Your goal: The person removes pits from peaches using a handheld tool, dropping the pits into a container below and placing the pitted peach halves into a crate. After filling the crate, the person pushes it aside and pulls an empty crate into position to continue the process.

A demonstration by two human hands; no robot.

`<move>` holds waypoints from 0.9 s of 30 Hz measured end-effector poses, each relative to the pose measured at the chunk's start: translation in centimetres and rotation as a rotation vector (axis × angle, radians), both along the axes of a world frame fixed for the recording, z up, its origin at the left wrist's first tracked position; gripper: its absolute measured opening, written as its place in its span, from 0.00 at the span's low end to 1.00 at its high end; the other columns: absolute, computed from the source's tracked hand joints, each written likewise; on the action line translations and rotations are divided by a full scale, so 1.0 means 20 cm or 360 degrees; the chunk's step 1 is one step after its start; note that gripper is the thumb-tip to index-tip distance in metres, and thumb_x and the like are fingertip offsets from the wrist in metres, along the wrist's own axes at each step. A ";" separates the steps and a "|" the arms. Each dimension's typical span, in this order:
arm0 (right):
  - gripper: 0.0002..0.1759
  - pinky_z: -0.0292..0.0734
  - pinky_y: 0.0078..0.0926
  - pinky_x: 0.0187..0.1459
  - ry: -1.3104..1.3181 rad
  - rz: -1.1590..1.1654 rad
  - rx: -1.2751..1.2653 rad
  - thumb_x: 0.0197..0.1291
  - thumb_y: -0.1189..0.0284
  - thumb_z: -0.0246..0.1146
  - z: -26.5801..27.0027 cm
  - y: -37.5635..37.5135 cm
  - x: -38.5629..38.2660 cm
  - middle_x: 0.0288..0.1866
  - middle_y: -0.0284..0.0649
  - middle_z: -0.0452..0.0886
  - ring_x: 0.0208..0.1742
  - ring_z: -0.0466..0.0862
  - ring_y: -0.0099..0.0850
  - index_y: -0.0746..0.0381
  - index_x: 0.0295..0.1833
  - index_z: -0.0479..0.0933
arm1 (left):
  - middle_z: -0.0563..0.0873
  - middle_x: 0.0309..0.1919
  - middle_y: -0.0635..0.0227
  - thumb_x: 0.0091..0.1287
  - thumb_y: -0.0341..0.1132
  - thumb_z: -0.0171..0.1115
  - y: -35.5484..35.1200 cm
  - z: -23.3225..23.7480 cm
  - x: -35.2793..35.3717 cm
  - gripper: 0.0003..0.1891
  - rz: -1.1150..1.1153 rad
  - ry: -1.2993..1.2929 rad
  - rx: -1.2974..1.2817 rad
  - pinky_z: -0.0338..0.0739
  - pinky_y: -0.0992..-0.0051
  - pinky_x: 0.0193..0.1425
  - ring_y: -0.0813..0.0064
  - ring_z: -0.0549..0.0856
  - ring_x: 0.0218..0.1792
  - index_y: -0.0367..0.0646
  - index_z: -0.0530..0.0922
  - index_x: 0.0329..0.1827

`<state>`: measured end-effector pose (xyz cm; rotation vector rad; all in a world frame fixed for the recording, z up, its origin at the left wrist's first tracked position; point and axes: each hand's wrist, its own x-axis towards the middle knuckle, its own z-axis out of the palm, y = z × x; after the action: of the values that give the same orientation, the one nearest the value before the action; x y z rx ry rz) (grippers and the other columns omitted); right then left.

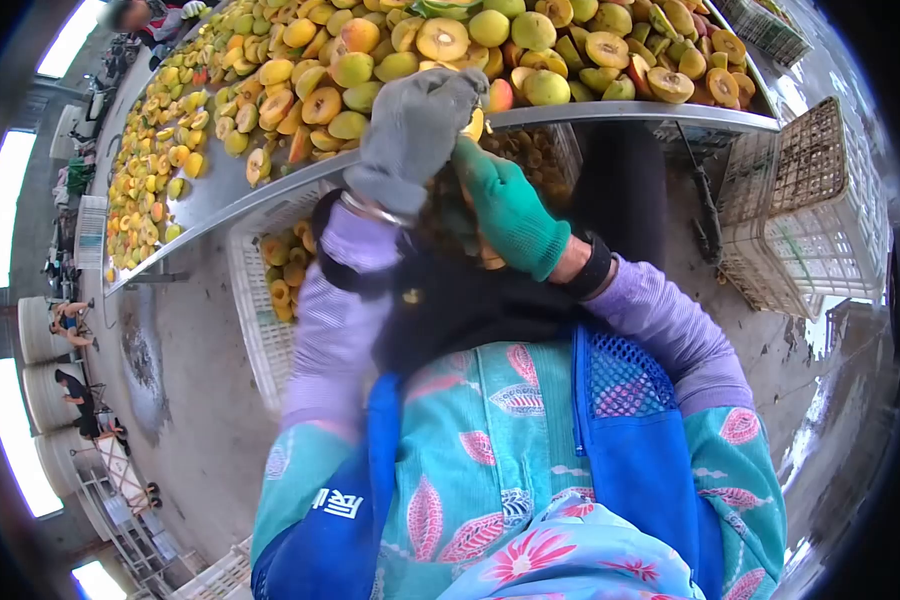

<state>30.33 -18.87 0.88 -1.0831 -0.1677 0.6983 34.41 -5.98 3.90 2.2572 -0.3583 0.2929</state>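
My left hand (415, 135), in a grey glove, is closed at the table's front edge. A yellow piece of stone fruit (475, 126) shows between its fingers and my right hand. My right hand (515, 205), in a green knitted glove, is closed just below that piece, its upper end touching or nearly touching it. Whatever lies inside the green fingers is hidden. Beyond both hands, many yellow-green stone fruits (533, 31) are heaped on the metal table (210, 183), several cut in half with brown stones showing.
Under the table, a white crate (255, 310) holds fruit pieces. Stacked plastic crates (805, 200) stand on the wet floor to the right. At the far upper left, a gloved person (160, 25) is beside the table. Other people sit near large pale tubs (45, 330) at left.
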 end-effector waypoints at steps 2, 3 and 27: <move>0.25 0.62 0.24 0.17 0.0101 0.0190 0.0043 0.72 0.46 0.43 -0.01 -0.04 0.00 0.18 0.31 0.68 0.15 0.66 0.25 0.54 0.34 0.70 | 0.89 0.38 0.65 0.65 0.29 0.57 0.12 -0.04 0.10 0.12 -0.0524 -0.0153 0.0440 0.81 0.75 0.44 0.70 0.87 0.38 0.42 0.81 0.49; 0.24 0.62 0.23 0.17 0.0328 0.0321 0.0257 0.72 0.46 0.43 -0.02 -0.04 0.00 0.18 0.30 0.68 0.15 0.65 0.24 0.53 0.35 0.69 | 0.89 0.38 0.65 0.63 0.28 0.58 0.14 -0.06 0.11 0.12 -0.0582 -0.0283 0.0501 0.81 0.74 0.44 0.69 0.88 0.39 0.42 0.81 0.49; 0.22 0.64 0.23 0.22 0.1208 0.0790 0.1256 0.73 0.45 0.41 -0.11 0.12 -0.12 0.19 0.23 0.62 0.14 0.62 0.21 0.50 0.39 0.67 | 0.86 0.29 0.72 0.69 0.39 0.59 0.29 -0.09 -0.09 0.13 -0.0285 0.0668 -0.0267 0.74 0.82 0.38 0.84 0.78 0.32 0.37 0.85 0.40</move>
<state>27.84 -16.43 -1.30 0.0302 -0.0397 1.3000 32.56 -0.10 2.00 2.0390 -0.2963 -0.2349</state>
